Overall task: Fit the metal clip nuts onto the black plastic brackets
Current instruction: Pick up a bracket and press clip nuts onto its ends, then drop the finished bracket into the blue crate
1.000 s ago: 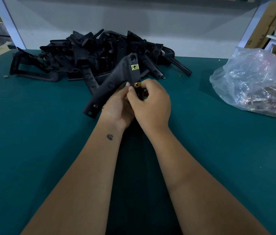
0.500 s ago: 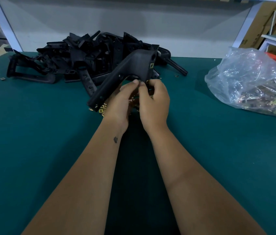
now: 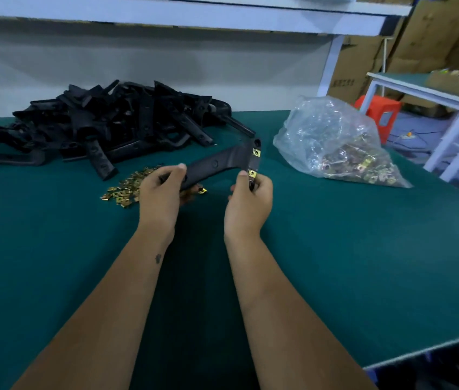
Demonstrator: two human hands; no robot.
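A black plastic bracket point(image 3: 224, 162) is held above the green table between both hands. My left hand point(image 3: 160, 192) grips its long arm near the left end. My right hand point(image 3: 248, 198) holds its short right end, thumb beside a brass clip nut point(image 3: 252, 173) seated on that end. A second clip nut point(image 3: 256, 152) sits on the bracket near its corner. Several loose brass clip nuts point(image 3: 127, 188) lie in a heap on the table just left of my left hand.
A pile of black brackets point(image 3: 104, 125) fills the back left of the green table point(image 3: 335, 249). A clear plastic bag of clip nuts point(image 3: 335, 147) lies at the right. The table's edge runs along the right side, with white shelving and cardboard boxes beyond.
The bracket has been turned and lowered to the right, so both fitted clip nuts face me. My hands have moved apart, the left along the long arm. The camera has swung right.
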